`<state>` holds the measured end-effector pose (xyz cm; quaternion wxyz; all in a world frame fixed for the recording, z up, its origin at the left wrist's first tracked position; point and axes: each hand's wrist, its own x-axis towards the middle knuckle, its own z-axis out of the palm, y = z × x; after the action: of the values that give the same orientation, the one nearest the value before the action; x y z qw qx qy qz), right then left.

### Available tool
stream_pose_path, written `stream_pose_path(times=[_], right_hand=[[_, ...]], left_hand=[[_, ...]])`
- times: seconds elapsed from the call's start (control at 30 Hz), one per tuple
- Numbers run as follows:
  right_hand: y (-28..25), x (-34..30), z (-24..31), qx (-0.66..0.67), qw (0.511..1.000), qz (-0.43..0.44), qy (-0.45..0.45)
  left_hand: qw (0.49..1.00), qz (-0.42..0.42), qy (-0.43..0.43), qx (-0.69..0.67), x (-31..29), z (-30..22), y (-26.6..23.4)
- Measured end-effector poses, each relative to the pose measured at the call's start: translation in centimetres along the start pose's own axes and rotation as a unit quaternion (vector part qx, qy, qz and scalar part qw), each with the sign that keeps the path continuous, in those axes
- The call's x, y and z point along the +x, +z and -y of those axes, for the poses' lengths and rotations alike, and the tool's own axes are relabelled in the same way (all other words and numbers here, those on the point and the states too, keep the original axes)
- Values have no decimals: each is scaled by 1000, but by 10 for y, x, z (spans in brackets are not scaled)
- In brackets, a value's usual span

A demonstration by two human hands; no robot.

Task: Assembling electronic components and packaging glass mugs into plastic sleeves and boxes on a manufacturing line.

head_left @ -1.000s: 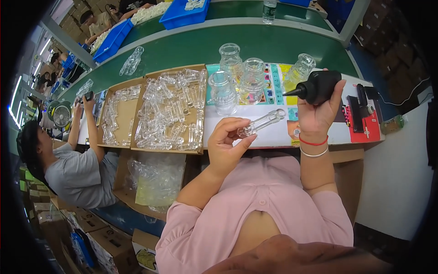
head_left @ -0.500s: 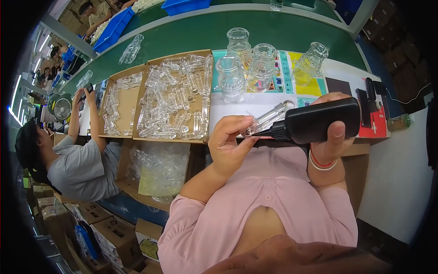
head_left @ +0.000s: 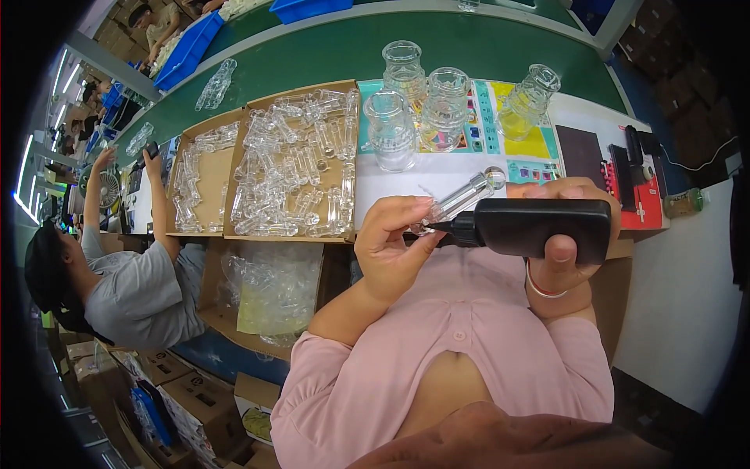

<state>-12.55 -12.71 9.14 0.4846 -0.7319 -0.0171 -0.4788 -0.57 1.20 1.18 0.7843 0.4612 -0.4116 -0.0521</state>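
Note:
Between the thumb and fingers of my left hand point(head_left: 394, 242) is the lower end of a small clear tube-shaped piece point(head_left: 465, 195); its round end points up and to the right. My right hand point(head_left: 574, 234) is wrapped around a black squeeze bottle point(head_left: 543, 225) lying sideways. The bottle's thin nozzle point(head_left: 444, 227) meets the end of the clear piece at my left fingertips. Whether any liquid comes out is too small to tell. Beyond my hands stand several clear wavy-walled vessels, among them one at the left point(head_left: 391, 133) and a tilted one point(head_left: 530, 102) at the right.
Left of my hands, a shallow cardboard tray point(head_left: 355, 156) holds many clear tube pieces, with another tray point(head_left: 205, 176) beside it. Below them is a carton with plastic bags point(head_left: 277, 293). Black tools point(head_left: 625, 168) lie at the right. A co-worker in a grey shirt point(head_left: 141, 301) sits at the left.
The black bottle has swung to a more level position, its nozzle still at the clear piece. My left hand has barely moved. The co-worker's hands have moved apart.

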Motion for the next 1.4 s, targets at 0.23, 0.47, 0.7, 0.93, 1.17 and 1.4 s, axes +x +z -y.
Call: stream_pose_path(times=[0.23,0.47,0.7,0.93,1.17,1.4], right_hand=[[0,-3,3,-24,1000,9,4],[4,-4,-5,13,999,-34,12],[5,-3,-7,9,995,-83,62],[1,1,-2,77,992,-69,74],[-15,5,13,-6,1000,12,28],[-15,-2,19,-37,992,110,-47]], left_hand=[[1000,5,3,10,0,1,0],[1000,4,9,20,-1,1,1],[996,14,37,84,0,-3,-1],[979,24,82,183,3,-7,-2],[972,50,99,209,7,-11,-1],[975,55,95,194,4,-7,-5]])
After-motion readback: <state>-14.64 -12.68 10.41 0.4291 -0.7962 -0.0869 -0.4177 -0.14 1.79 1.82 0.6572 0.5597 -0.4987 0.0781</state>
